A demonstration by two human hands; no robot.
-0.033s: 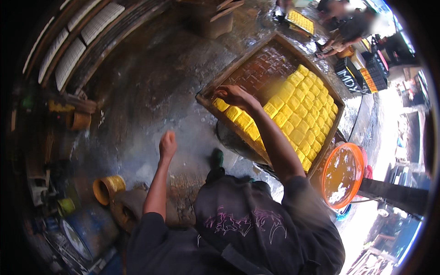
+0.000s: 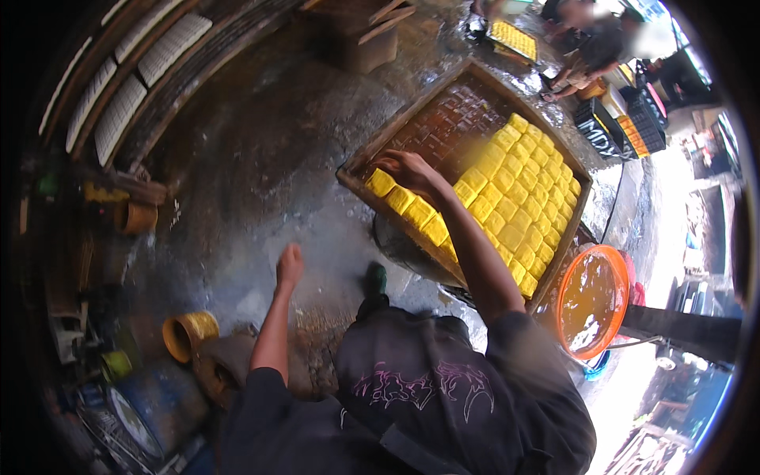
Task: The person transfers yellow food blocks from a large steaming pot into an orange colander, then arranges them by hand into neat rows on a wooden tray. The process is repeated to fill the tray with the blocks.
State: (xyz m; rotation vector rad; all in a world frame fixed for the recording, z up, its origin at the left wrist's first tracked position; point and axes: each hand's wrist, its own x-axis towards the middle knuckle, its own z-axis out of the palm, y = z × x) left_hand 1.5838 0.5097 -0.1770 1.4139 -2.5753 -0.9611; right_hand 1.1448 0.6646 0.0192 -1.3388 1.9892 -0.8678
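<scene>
Yellow tofu blocks (image 2: 507, 207) fill the right part of a shallow wooden tray (image 2: 393, 134), packed in close rows. One row of them runs along the tray's near left edge. At that row's far end, my right hand (image 2: 416, 172) reaches in with bent fingers against the end tofu block (image 2: 381, 183); the fingertips are partly hidden behind it. My left hand (image 2: 290, 265) hangs in the air left of the tray, closed in a fist, and nothing shows in it.
Right of the tray stands an orange tub (image 2: 592, 301) of yellowish liquid. A yellow bucket (image 2: 190, 336) lies tipped at lower left. White gridded slabs (image 2: 176, 49) rest on a rack at upper left. Another person (image 2: 594, 59) is near black crates (image 2: 606, 127) at upper right.
My left hand has dropped slightly toward me. My right hand has shifted a little to the right, staying at the end block. The whole view has moved slightly.
</scene>
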